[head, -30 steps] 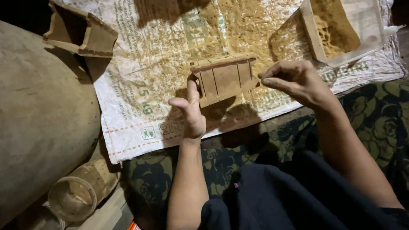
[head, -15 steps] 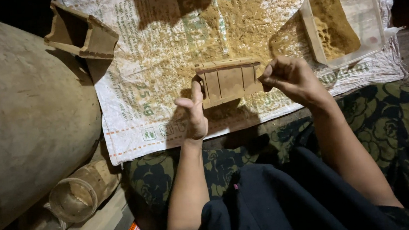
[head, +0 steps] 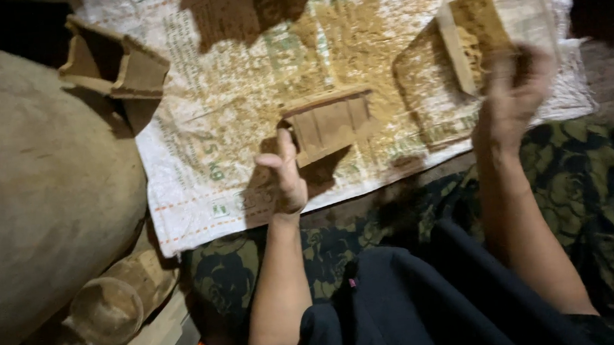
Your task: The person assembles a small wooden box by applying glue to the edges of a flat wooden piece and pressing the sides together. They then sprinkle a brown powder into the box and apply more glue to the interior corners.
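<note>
Right hand (head: 512, 94) has left the clay mould (head: 329, 123) and gone to the sawdust tray (head: 527, 2).
Its fingers look bunched over the sawdust, too blurred to tell; my left hand (head: 285, 174), fingers closed on the mould's end, steadies it on the printed sack (head: 197, 166). Dusting step; next needs a pinch carried back. Second mould (head: 112, 64) and large drum (head: 31, 194) lie left, clear.

brown mould (head: 329, 123), green-black patterned cloth (head: 577, 166)
</note>
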